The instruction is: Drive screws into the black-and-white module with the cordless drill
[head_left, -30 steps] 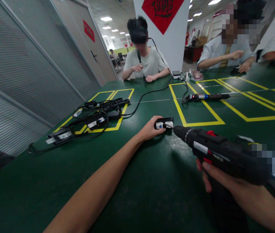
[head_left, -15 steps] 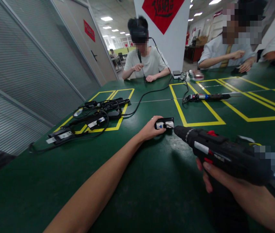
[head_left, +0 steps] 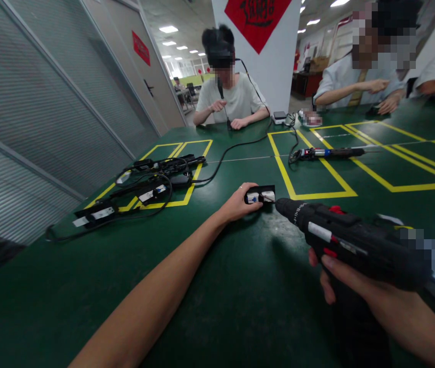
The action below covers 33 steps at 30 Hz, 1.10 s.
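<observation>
My left hand (head_left: 242, 202) grips a small black block-shaped part with white labels (head_left: 266, 194) on the green table, fingers closed around its left end. A black cordless drill with red accents (head_left: 340, 235) is in my right hand (head_left: 351, 281), which wraps round its handle. The drill points left, and its bit meets the labelled face of the part. Whether the bit sits on a screw is too small to tell.
Black power adapters with tangled cables (head_left: 159, 179) lie at the left. A blue-and-black pen-shaped tool (head_left: 328, 153) rests inside yellow tape lines (head_left: 324, 194). Across the green table (head_left: 217, 296) a person (head_left: 232, 97) holds a screwdriver (head_left: 221, 92); another person (head_left: 359, 92) sits further right.
My hands, the part and the drill have barely moved. The drill has shifted very slightly to the right.
</observation>
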Tool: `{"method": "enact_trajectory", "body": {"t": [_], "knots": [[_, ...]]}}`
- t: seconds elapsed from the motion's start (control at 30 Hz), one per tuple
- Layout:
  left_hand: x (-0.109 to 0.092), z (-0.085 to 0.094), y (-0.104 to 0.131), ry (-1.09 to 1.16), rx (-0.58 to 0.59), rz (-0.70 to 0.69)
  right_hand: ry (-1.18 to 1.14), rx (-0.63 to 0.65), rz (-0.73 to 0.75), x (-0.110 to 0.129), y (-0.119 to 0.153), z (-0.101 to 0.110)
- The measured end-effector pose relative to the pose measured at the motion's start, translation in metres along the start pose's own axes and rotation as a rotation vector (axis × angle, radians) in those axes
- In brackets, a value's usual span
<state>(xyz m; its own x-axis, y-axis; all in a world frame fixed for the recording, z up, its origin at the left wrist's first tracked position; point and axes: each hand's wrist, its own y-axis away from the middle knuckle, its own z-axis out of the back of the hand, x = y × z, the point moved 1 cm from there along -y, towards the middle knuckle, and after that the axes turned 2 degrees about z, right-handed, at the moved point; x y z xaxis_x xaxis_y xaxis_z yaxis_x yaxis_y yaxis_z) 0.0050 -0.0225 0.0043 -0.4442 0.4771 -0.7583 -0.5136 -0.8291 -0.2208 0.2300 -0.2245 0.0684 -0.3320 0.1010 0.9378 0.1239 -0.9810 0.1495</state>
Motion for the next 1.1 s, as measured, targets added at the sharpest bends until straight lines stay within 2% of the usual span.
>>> {"method": "enact_trajectory", "body": {"t": [0.3, 0.53, 0.7, 0.93, 1.1], "knots": [[0.002, 0.0, -0.001, -0.001, 0.006, -0.007, -0.048, -0.013, -0.031, -0.002, 0.004, 0.0], [0.0, 0.0, -0.001, -0.009, 0.006, -0.014, -0.019, -0.041, -0.034, 0.007, 0.003, 0.001], [0.0, 0.0, -0.001, -0.026, 0.011, -0.014, 0.01, -0.106, -0.024, 0.017, 0.002, -0.002], [0.001, 0.0, -0.001, -0.023, 0.011, -0.021, 0.023, -0.018, -0.043, -0.005, 0.004, 0.006], [-0.001, 0.001, -0.001, -0.006, 0.015, -0.01, 0.04, -0.025, -0.072, -0.011, 0.003, 0.007]]}}
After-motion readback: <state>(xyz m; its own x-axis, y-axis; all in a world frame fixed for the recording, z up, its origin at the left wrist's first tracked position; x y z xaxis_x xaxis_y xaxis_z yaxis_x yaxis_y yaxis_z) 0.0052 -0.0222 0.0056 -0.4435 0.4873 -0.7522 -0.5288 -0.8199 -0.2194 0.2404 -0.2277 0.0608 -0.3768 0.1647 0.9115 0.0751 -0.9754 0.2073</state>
